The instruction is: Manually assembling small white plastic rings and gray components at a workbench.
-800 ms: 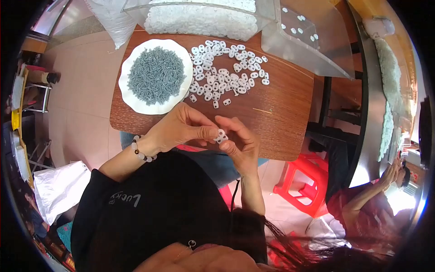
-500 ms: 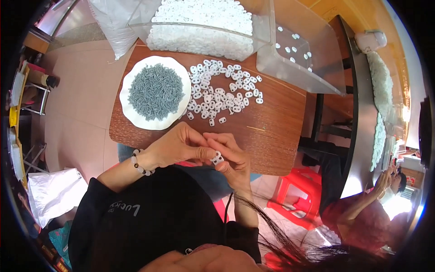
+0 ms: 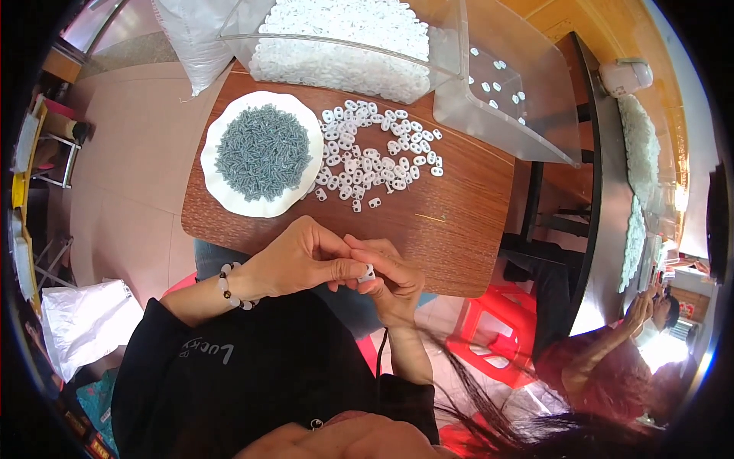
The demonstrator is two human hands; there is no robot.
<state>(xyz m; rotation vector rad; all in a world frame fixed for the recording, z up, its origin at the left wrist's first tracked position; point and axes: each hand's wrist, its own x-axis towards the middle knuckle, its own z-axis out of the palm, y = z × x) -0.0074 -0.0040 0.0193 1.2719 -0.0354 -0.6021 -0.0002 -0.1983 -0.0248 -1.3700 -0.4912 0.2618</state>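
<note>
Close to my body, just off the table's near edge, my two hands meet. Between their fingertips sits a small white plastic two-hole clip (image 3: 368, 273), partly covered by the left thumb. My left hand (image 3: 306, 256) is closed, its thumb pressed against the clip. My right hand (image 3: 397, 279) pinches the same clip from the other side. Whether a screw is in it cannot be seen. Beyond the hands, many loose white two-hole clips (image 3: 371, 164) lie scattered on the brown table (image 3: 459, 222). Left of them stands a white scalloped plate (image 3: 218, 180) heaped with grey screws (image 3: 264, 151).
A clear bin (image 3: 451, 61) full of white pieces stands at the table's far side. Right of it, another clear bin (image 3: 520, 130) holds several pieces. A red stool (image 3: 497, 336) is at the lower right, near another person (image 3: 604, 367) at a dark table (image 3: 604, 252).
My left thumb has slid further over the clip, which is turned and shows less of itself. Both hands stay together in nearly the same place.
</note>
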